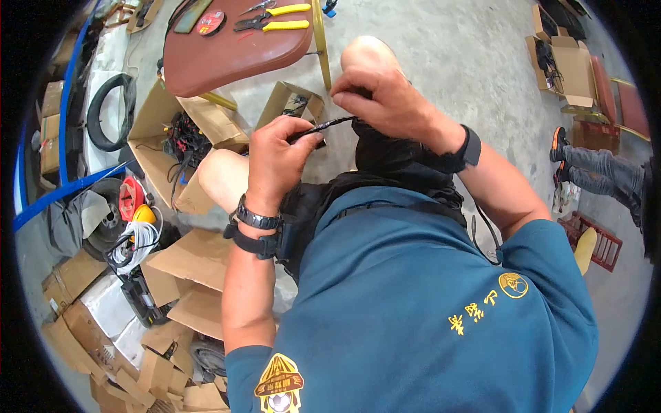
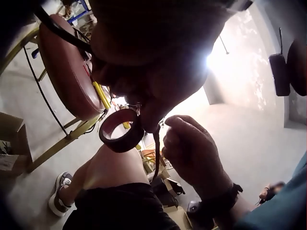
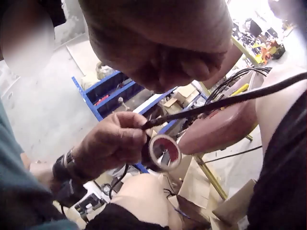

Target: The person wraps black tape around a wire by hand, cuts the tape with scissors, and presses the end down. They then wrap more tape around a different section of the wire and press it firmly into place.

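- Floor: grey concrete (image 1: pixel 475 55), beneath the seated person.
- Chair: brown padded seat (image 1: pixel 234 60), ahead and to the left of the knees.
- Cardboard box: open, with dark cables inside (image 1: pixel 153 120), left of the knees.
- Black cable (image 1: pixel 333 124): between the hands, above the lap. In the head view its exposed span runs nearly crosswise, rising slightly from the left fingertips toward the right hand; in the right-wrist view its long axis slopes up to the right edge.
- Left hand (image 1: pixel 279 155): thumb and fingers closed together, pinching the cable with no visible gap.
- Right hand (image 1: pixel 389 103): fingers curled, thumb drawn near them, beside the cable; whether anything is pinched cannot be told.
- Pliers: yellow-handled (image 1: pixel 286 25), lying on the seat, handles pointing right.
- Tape roll: dark ring with reddish core (image 2: pixel 125 143), just beside the left fingertips; its opening faces the right-wrist camera obliquely.
- Red disc-shaped roll (image 1: pixel 211 23): flat on the seat, left of the pliers.
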Available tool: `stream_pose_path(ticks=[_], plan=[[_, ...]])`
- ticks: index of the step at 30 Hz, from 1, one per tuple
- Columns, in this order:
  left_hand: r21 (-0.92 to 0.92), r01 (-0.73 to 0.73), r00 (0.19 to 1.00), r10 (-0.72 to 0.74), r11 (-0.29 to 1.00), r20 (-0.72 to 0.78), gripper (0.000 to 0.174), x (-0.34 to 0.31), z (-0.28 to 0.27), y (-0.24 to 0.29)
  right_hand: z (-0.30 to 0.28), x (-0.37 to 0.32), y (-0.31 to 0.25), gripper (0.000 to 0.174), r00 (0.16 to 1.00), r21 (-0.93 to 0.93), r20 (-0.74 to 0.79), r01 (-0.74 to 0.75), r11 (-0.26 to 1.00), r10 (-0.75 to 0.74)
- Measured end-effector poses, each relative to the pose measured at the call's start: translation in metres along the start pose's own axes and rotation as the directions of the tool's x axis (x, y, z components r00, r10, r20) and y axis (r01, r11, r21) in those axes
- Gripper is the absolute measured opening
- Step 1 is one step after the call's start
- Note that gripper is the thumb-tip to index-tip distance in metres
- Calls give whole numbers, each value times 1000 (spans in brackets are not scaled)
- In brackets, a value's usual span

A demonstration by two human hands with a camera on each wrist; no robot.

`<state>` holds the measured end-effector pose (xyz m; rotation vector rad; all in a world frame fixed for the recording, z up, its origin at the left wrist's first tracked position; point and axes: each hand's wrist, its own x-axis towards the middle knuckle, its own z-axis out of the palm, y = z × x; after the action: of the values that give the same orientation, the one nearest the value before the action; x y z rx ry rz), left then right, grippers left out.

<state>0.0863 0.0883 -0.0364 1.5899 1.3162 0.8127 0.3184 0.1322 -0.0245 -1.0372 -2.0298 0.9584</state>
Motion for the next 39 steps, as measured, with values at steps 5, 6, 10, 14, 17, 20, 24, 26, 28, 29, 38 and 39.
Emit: stream_pose_path(ticks=[5, 6, 10, 14, 17, 20, 24, 26, 28, 29, 38, 39], plan=[[185, -168, 981, 183, 968, -68, 11, -5, 1, 9, 5, 27, 12, 28, 864, 35, 406, -342, 939, 299], [206, -192, 974, 212, 960, -80, 11, -6, 3, 8, 8, 32, 9, 28, 808, 35, 481, -406, 913, 341], [311, -260, 948, 303, 914, -100, 13, -9, 5, 4, 20, 40, 9, 39, 785, 161, 532, -464, 871, 319], [276, -267, 940, 313, 923, -137, 16, -10, 6, 1, 25, 46, 12, 41, 741, 209, 592, -520, 828, 316], [233, -227, 949, 269, 946, -166, 17, -11, 7, -1, 24, 48, 8, 40, 724, 248, 613, -555, 794, 315], [239, -223, 949, 266, 945, -168, 16, -11, 7, -3, 31, 48, 18, 39, 760, 342, 603, -521, 782, 243], [219, -219, 946, 262, 951, -191, 15, -12, 8, -4, 33, 47, 17, 39, 819, 377, 515, -482, 791, 253], [192, -211, 947, 249, 959, -204, 15, -14, 8, -4, 34, 45, 18, 38, 831, 445, 494, -494, 747, 255], [167, -201, 948, 235, 965, -215, 14, -15, 8, -4, 33, 43, 16, 39, 829, 518, 495, -523, 677, 261], [170, -191, 951, 225, 967, -213, 14, -16, 7, -3, 34, 43, 15, 39, 831, 535, 486, -528, 659, 271], [137, -161, 961, 187, 977, -203, 13, -15, 4, -6, 36, 38, 11, 40, 859, 667, 376, -511, 542, 347], [132, -169, 960, 193, 977, -204, 13, -14, 3, -6, 35, 37, 11, 40, 863, 682, 367, -504, 530, 348]])
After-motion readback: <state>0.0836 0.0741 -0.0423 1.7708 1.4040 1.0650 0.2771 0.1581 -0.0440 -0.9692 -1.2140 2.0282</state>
